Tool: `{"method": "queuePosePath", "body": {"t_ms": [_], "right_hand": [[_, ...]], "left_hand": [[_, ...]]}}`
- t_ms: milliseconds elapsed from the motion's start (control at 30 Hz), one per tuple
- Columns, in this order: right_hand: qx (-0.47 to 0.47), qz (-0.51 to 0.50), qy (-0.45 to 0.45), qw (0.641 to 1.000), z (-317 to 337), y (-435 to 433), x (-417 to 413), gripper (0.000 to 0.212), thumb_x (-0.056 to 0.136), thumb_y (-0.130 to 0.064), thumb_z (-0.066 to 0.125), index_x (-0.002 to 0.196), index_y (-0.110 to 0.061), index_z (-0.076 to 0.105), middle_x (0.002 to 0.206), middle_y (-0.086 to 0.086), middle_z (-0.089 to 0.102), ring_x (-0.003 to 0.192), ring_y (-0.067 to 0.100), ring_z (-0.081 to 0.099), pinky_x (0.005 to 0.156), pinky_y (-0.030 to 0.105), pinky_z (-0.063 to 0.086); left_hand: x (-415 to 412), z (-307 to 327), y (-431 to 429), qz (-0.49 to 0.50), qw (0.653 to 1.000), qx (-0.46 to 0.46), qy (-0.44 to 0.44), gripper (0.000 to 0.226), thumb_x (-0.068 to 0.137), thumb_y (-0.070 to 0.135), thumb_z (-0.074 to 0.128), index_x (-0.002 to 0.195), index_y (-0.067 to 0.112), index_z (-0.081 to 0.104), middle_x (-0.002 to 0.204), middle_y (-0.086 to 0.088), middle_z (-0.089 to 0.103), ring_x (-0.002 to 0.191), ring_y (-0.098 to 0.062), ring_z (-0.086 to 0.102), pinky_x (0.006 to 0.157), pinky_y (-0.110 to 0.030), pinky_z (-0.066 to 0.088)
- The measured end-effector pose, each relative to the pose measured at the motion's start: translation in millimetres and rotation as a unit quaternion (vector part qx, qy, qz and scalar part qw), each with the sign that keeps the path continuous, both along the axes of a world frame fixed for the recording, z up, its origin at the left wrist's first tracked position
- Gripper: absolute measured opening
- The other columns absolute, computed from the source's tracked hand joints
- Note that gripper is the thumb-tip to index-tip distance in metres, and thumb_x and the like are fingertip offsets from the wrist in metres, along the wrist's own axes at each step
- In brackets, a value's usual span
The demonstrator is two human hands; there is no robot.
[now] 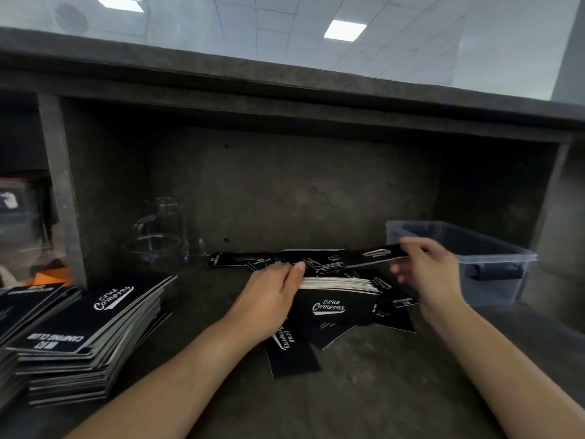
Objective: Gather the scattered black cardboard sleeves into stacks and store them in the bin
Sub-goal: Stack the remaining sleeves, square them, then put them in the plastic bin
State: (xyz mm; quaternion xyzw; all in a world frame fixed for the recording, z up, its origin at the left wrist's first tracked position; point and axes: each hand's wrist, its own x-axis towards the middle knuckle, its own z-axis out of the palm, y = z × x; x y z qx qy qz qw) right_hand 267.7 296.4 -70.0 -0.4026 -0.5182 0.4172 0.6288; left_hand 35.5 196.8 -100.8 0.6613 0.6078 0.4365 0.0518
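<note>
Gathering looks about midway. The left hand [272,299] grips one small stack [335,296] of sleeves at the counter's [364,397] middle, and the right hand [427,270] pinches a single sleeve [373,255] lifted just above it. One tall pile [85,337] sits at left. Roughly a dozen loose sleeves [291,353] lie scattered (overlaps prevent an exact count). The one bin [493,251], right, shows no sleeves inside.

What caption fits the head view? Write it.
Left hand holds stacked black cardboard sleeves; right hand pinches one sleeve by clear plastic bin.
</note>
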Motion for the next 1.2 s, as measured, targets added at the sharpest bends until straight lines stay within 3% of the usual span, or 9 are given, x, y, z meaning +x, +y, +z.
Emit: {"method": "queuePosePath", "body": {"t_ms": [133, 267, 433, 533, 633, 700, 867, 1100, 1200], "right_hand": [[-0.028, 0.15, -0.114, 0.982, -4.1, -5.7, -9.0, 0.029, 0.098, -0.036, 0.064, 0.116, -0.014, 0.064, 0.107, -0.005, 0.079, 0.09, 0.015, 0.077, 0.074, 0.032, 0.056], [0.045, 0.074, -0.223, 0.971, -7.0, -4.5, -5.5, 0.018, 0.095, -0.032, 0.07, 0.091, -0.016, 0.076, 0.066, -0.001, 0.074, 0.054, 0.012, 0.063, 0.058, 0.027, 0.045], [0.042, 0.15, -0.313, 0.937, -6.5, -12.4, -8.5, 0.037, 0.095, -0.045, 0.066, 0.082, -0.013, 0.08, 0.079, 0.004, 0.079, 0.078, 0.016, 0.075, 0.074, 0.027, 0.053], [0.013, 0.198, -0.346, 0.917, -5.6, -14.0, -8.9, 0.054, 0.098, -0.062, 0.045, 0.101, -0.021, 0.08, 0.098, -0.004, 0.08, 0.097, 0.011, 0.074, 0.096, 0.034, 0.054], [-0.034, 0.217, -0.407, 0.887, -7.6, -14.8, -8.9, 0.095, 0.08, -0.094, 0.016, 0.135, -0.033, 0.064, 0.137, -0.019, 0.059, 0.131, 0.005, 0.05, 0.12, 0.034, 0.027], [-0.012, 0.253, -0.4, 0.881, -7.2, -21.4, -9.5, 0.085, 0.085, -0.089, 0.019, 0.138, -0.034, 0.057, 0.133, -0.024, 0.049, 0.13, 0.001, 0.041, 0.115, 0.026, 0.024], [0.128, 0.252, -0.426, 0.86, -11.4, -20.9, -12.6, 0.054, 0.069, -0.051, 0.089, 0.113, -0.036, 0.062, 0.108, -0.01, 0.073, 0.097, 0.004, 0.071, 0.087, 0.026, 0.057], [0.173, 0.204, -0.405, 0.874, -8.5, -18.6, -11.0, 0.036, 0.073, -0.048, 0.085, 0.102, -0.032, 0.074, 0.096, -0.013, 0.077, 0.087, 0.005, 0.073, 0.079, 0.031, 0.061], [0.152, 0.156, -0.348, 0.912, -6.3, -13.8, -8.6, 0.031, 0.073, -0.048, 0.084, 0.097, -0.03, 0.074, 0.09, -0.011, 0.077, 0.08, 0.006, 0.074, 0.074, 0.029, 0.061]], "left_hand": [[-1.1, -2.3, 1.5, -0.002, 1.0, 0.003, -0.014, 0.049, 0.107, 0.044, 0.037, 0.074, 0.012, 0.052, 0.071, 0.002, 0.055, 0.067, -0.009, 0.052, 0.062, -0.021, 0.035], [-1.8, -3.1, 2.6, 0.011, 0.999, -0.023, -0.041, 0.036, 0.105, 0.049, 0.038, 0.098, 0.019, 0.058, 0.085, 0.005, 0.061, 0.078, -0.004, 0.058, 0.063, -0.017, 0.036], [-2.7, -4.0, 1.6, 0.009, 0.998, -0.017, -0.061, 0.065, 0.101, 0.06, 0.035, 0.158, 0.034, 0.02, 0.143, 0.008, 0.041, 0.131, -0.008, 0.046, 0.105, -0.024, 0.035], [-5.7, -4.8, 3.6, -0.002, 0.999, -0.016, -0.036, 0.063, 0.097, 0.07, 0.03, 0.154, 0.042, 0.027, 0.142, 0.013, 0.044, 0.131, -0.008, 0.047, 0.112, -0.035, 0.039], [-4.3, -3.2, 2.4, 0.02, 0.999, -0.038, -0.018, 0.061, 0.093, 0.077, 0.024, 0.113, 0.029, 0.056, 0.113, 0.006, 0.064, 0.109, -0.014, 0.062, 0.098, -0.043, 0.05], [-2.6, -2.0, 2.4, 0.052, 0.997, -0.051, -0.013, 0.058, 0.097, 0.072, 0.025, 0.095, 0.026, 0.06, 0.097, 0.006, 0.065, 0.095, -0.013, 0.063, 0.089, -0.041, 0.051], [-0.4, 6.2, 4.6, 0.071, 0.987, -0.109, -0.092, 0.039, 0.103, 0.037, 0.041, 0.092, 0.013, 0.07, 0.092, -0.005, 0.071, 0.095, -0.022, 0.064, 0.082, -0.034, 0.047], [-42.9, 26.7, 3.3, 0.113, 0.976, -0.077, -0.169, 0.017, 0.099, 0.032, 0.057, 0.105, 0.024, 0.07, 0.117, 0.0, 0.072, 0.115, -0.02, 0.063, 0.099, -0.028, 0.044], [-54.0, 18.6, -7.4, 0.069, 0.962, -0.251, -0.087, 0.104, 0.064, 0.078, 0.074, 0.15, 0.027, 0.043, 0.149, 0.006, 0.05, 0.139, -0.017, 0.046, 0.113, -0.029, 0.035]]}}
